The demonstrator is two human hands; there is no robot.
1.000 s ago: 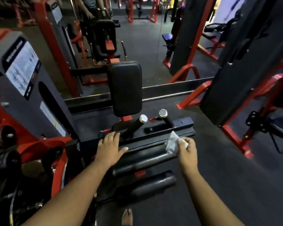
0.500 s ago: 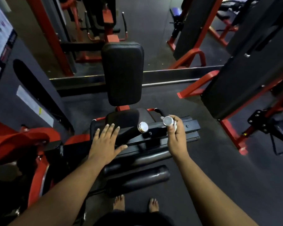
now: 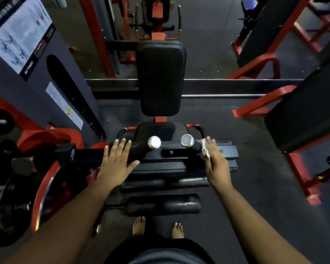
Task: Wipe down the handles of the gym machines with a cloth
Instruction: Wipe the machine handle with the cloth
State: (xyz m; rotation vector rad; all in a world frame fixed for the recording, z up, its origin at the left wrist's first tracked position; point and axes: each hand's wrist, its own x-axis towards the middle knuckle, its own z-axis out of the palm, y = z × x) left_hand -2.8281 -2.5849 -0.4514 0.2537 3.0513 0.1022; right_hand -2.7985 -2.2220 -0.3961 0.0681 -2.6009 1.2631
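Two black handles with silver end caps stick up toward me from the machine, the left handle and the right handle. My right hand holds a small white cloth pressed against the right side of the right handle's black grip. Fingers spread, my left hand lies flat on the black bar left of the left handle and holds nothing. Beyond the handles are the black seat and upright back pad.
Black foam rollers lie just in front of my bare feet. A grey weight-stack housing with an instruction sheet stands at left, above red plate holders. Red-framed machines crowd the right side. Dark rubber floor lies between.
My head has tilted down and closer. My right hand went from holding the cloth in front of the machine to gripping the right handle's top, then slid down its right side. The left hand stayed put.
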